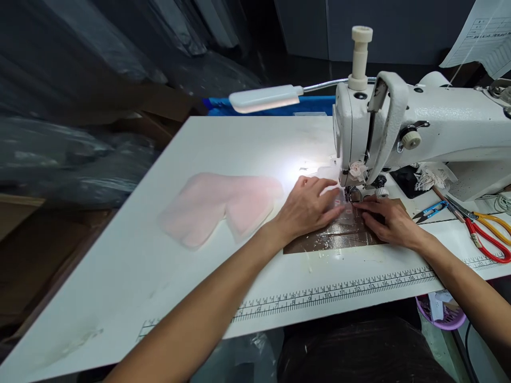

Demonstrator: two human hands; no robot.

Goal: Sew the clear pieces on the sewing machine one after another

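My left hand [307, 207] lies flat with fingers stretched out on a small sheer piece of fabric [346, 208] just left of the presser foot [351, 194] of a white sewing machine [419, 127]. My right hand [389, 221] rests beside it on the right, fingers flat and pressed on the same piece in front of the needle. Both hands lie over a brown taped patch [331, 239] on the white table [223, 143]. A stack of pale pink fabric pieces [217, 205] lies to the left of my left hand.
A lit gooseneck lamp [263, 98] hangs over the table. Red and yellow handled scissors [485, 231] and blue thread snips [429, 211] lie at the right. White lace [431, 175] sits by the machine. A ruler strip [339, 290] runs along the front edge. A purple basket [443, 314] stands below.
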